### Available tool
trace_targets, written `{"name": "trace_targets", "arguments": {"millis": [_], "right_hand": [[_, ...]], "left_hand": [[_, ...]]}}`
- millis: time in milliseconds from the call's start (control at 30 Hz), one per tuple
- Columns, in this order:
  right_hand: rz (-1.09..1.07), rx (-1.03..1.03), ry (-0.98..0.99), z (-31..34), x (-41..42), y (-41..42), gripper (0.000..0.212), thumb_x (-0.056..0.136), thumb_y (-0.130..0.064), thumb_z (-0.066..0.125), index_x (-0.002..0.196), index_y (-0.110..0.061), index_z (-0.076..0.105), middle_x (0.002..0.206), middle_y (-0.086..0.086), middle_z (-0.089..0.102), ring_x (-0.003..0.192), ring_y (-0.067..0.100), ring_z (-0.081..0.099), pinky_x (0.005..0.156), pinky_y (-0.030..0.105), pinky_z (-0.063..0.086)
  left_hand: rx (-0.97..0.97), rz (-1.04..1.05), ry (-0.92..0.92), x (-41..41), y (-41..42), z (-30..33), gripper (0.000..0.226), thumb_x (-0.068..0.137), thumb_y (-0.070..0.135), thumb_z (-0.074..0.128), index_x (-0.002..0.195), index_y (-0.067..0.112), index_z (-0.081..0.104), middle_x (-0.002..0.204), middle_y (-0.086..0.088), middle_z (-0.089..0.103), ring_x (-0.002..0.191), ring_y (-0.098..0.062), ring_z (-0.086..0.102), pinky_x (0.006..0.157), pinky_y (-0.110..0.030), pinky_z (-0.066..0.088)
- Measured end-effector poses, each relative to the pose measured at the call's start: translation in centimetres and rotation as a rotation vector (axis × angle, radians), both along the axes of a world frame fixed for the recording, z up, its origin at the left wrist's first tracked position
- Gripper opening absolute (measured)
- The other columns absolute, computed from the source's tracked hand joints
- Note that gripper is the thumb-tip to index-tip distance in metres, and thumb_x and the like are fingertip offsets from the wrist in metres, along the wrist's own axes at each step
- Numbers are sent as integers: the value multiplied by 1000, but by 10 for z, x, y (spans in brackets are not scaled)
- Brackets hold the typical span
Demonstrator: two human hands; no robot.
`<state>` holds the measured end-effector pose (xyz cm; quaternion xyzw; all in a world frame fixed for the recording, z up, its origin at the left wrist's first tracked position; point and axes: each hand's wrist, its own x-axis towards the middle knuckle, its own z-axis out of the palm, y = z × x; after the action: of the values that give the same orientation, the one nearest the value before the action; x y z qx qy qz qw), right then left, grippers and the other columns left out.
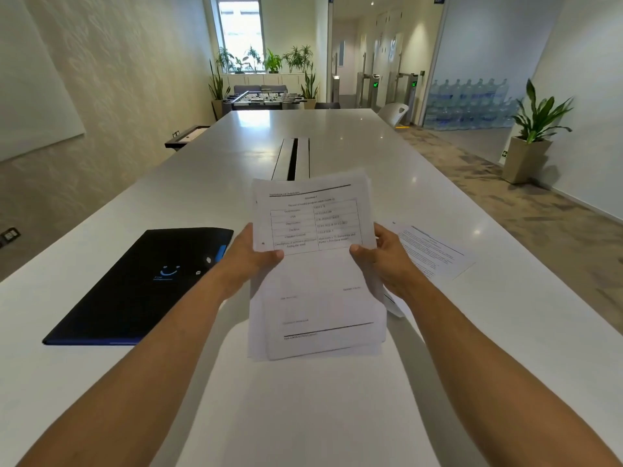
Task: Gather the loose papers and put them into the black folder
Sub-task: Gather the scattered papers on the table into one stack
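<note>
Mostly bare white table (pixel 337 136), black folder (pixel 141 284) at 9 o'clock, left hand (pixel 251 256) and right hand (pixel 384 257) pinching paper stack (pixel 317 264) side edges, loose sheet (pixel 435 254) at 3 o'clock.

Both forearms bare, no sleeves; left hand (pixel 251 254), right hand (pixel 384 256) ungloved.

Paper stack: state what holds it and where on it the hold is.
Both hands hold the paper stack: the left hand grips its left edge and the right hand its right edge, thumbs on the front at mid-height.
</note>
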<state>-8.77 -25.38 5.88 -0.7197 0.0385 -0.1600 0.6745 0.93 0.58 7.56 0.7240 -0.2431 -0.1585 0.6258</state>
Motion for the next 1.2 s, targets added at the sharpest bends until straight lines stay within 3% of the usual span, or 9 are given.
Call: {"name": "trace_targets", "arguments": {"millis": [67, 167, 300, 400, 600, 800, 933, 1067, 1200], "right_hand": [[-54, -90, -25, 2, 0, 8, 38, 87, -6, 67, 116, -30, 65, 105, -14, 72, 95, 9, 68, 83, 39, 60], [-107, -115, -123, 20, 2, 16, 39, 88, -5, 64, 124, -20, 62, 114, -4, 70, 101, 15, 67, 83, 34, 60], [-149, -149, -301, 53, 3, 25, 36, 91, -11, 61, 123, -24, 52, 118, -4, 65, 105, 11, 65, 83, 26, 58], [-185, -196, -345, 60, 1, 39, 41, 89, -14, 60, 122, -29, 40, 115, -15, 58, 105, -1, 61, 81, 18, 56], [-204, -231, -189, -3, -14, 49, 54, 86, -3, 61, 126, -25, 32, 108, -26, 52, 93, -20, 57, 65, 1, 47], [-253, -218, -194, -11, -6, 65, 39, 91, -1, 46, 119, -24, 33, 107, -20, 51, 91, -8, 59, 64, 7, 51], [-230, -258, -151, -14, -3, 63, 37, 93, -1, 45, 121, -23, 34, 115, -4, 55, 91, -2, 59, 72, 14, 56], [-199, -355, -135, -26, -8, 43, 40, 96, -23, 59, 131, -18, 38, 115, 0, 59, 100, 16, 63, 77, 20, 56], [-318, -702, 61, -35, -7, 4, 52, 88, -41, 68, 132, -20, 49, 122, 1, 58, 108, 18, 55, 87, 35, 48]], "left_hand": [[51, 126, -69, -3, -6, -2, 57, 86, 7, 71, 135, 23, 46, 129, 0, 61, 120, -22, 57, 95, -47, 53], [-48, 271, -136, -5, -12, 10, 49, 89, 6, 67, 131, 22, 47, 127, 0, 61, 115, -18, 59, 93, -46, 54], [-204, 390, -343, -12, -19, 41, 35, 91, 14, 65, 117, 30, 47, 119, 5, 58, 105, -8, 61, 73, -18, 57], [-283, 440, -436, -22, -26, 51, 28, 91, 24, 62, 113, 26, 44, 113, 8, 57, 101, -8, 62, 70, -13, 54], [-270, 552, -221, -38, -23, -12, 37, 90, 26, 67, 120, 22, 46, 112, 4, 60, 101, -10, 61, 82, -28, 55], [-192, 512, -254, -30, -24, -19, 43, 87, 26, 72, 123, 28, 50, 116, 10, 60, 103, -1, 58, 70, -9, 49], [-167, 514, -245, -24, -26, -21, 41, 93, 26, 64, 132, 21, 50, 125, 0, 60, 109, -15, 59, 74, -16, 50], [-233, 571, -152, -22, -20, -26, 43, 96, 17, 60, 137, 20, 48, 123, 4, 61, 104, -7, 60, 67, -11, 51], [-264, 548, 31, -7, -8, -18, 43, 95, 4, 58, 134, 20, 52, 118, 5, 63, 101, -8, 62, 76, -24, 55]]}}
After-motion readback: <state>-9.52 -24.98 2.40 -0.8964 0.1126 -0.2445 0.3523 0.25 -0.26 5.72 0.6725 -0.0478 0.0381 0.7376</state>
